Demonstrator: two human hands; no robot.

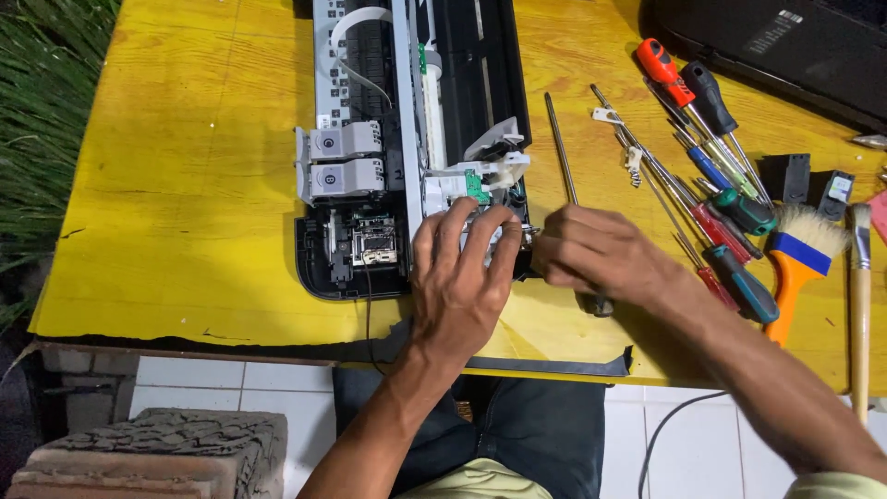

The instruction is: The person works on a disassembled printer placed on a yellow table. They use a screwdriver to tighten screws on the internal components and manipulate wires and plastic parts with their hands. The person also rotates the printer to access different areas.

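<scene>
Left hand (459,277): fingers spread, pressing the opened printer (407,139) at its near right corner.
Right hand (601,254): fingers pinched together on a screwdriver (565,166) beside the printer.

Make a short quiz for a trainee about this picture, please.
1. True or false: the left hand rests on the opened printer.
2. What colour is the table?
3. The brush with the orange handle lies: A) left of the printer, B) right of the screwdrivers, C) on the floor.

Key: 1 true; 2 yellow; 3 B.
</scene>
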